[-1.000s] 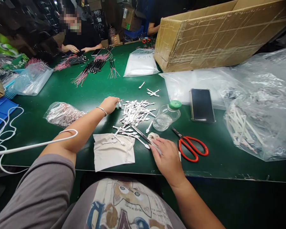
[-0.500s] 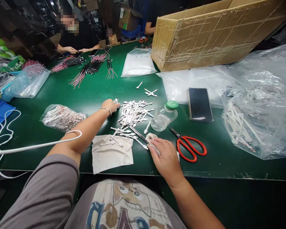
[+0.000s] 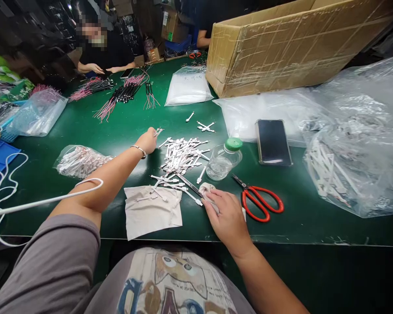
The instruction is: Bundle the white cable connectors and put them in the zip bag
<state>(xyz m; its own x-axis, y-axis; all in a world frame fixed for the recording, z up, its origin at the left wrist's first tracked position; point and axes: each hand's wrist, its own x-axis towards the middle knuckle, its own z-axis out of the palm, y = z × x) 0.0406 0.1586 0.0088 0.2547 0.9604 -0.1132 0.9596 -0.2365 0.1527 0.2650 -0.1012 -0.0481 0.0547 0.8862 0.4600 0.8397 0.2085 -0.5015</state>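
My left hand [image 3: 147,140] is closed on a few short white cables [image 3: 157,131], whose ends stick out past the fingers. It is just left of a loose pile of similar white cables [image 3: 183,155]. Near the table's front edge my right hand [image 3: 228,220] is closed around slim metal tweezers [image 3: 191,185], their tips pointing at the pile's lower end. A crumpled pale cloth [image 3: 207,187] bunches beside its fingers. Between my arms a flat beige cloth [image 3: 153,213] lies with a few cables on it.
Red-handled scissors [image 3: 262,203], a green-capped jar [image 3: 224,159] and a phone [image 3: 274,141] lie to the right. Bags of white cables [image 3: 81,161] [image 3: 334,174] flank both sides. A large carton [image 3: 281,48] stands behind; a person [image 3: 106,54] sits opposite.
My left hand has lifted away from the pile's left edge, moving slightly left and farther back, with white cables in its fingers. My right hand has stayed nearly still.
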